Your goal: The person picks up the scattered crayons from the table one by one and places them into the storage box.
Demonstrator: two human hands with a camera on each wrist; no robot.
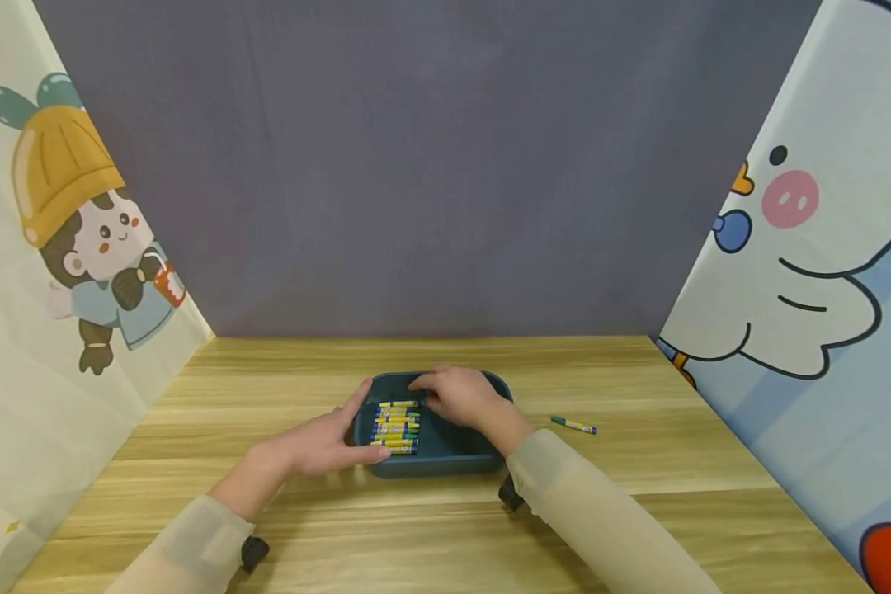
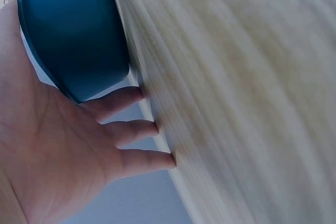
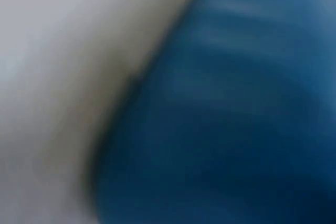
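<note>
A dark blue-green box [image 1: 440,469] stands on the table, with several yellow-wrapped crayons [image 1: 397,426] laid in a row at its left end. My left hand [image 1: 318,444] spreads around the box's left side, its thumb over the near rim. In the left wrist view, straight fingers [image 2: 139,132] reach the tabletop beside the box wall [image 2: 79,35]. Inside the box, near the far wall, is my right hand [image 1: 464,398], index finger extended and thumb apart from it. I see nothing between them; its other fingers are hidden. The right wrist view is a blur of blue box surface [image 3: 226,108].
One green-tipped crayon [image 1: 574,425] lies on the wooden table [image 1: 386,536] to the right of the box. A grey panel [image 1: 431,165] rises behind the table, and printed cartoon panels flank it left and right.
</note>
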